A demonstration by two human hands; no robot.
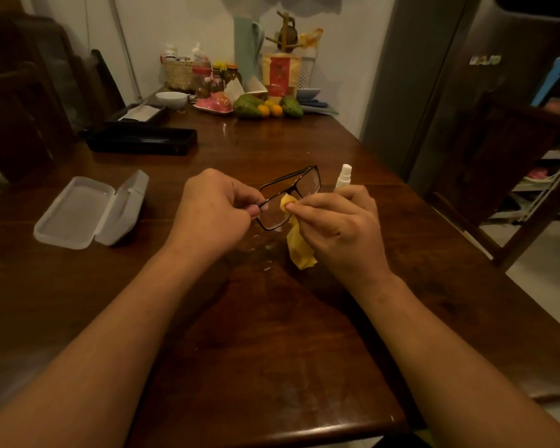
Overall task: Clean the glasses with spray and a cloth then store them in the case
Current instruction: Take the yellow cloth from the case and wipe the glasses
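Black-framed glasses (299, 184) hang above the middle of the wooden table (272, 334). My left hand (212, 210) pinches their frame at the near left corner. My right hand (340, 226) grips a yellow cloth (299, 247) and presses a fold of it against the nearer lens; the rest of the cloth dangles below. A small white spray bottle (342, 177) stands upright just behind my right hand, its lower part hidden. A clear plastic case (88, 211) lies open on the table to the left of my hands.
Black trays (143, 140) sit at the far left of the table. Fruit (265, 106), jars, a basket and a white bowl (171, 99) crowd the far end by the wall. A grey fridge (450, 92) and a dark chair (505, 176) stand to the right.
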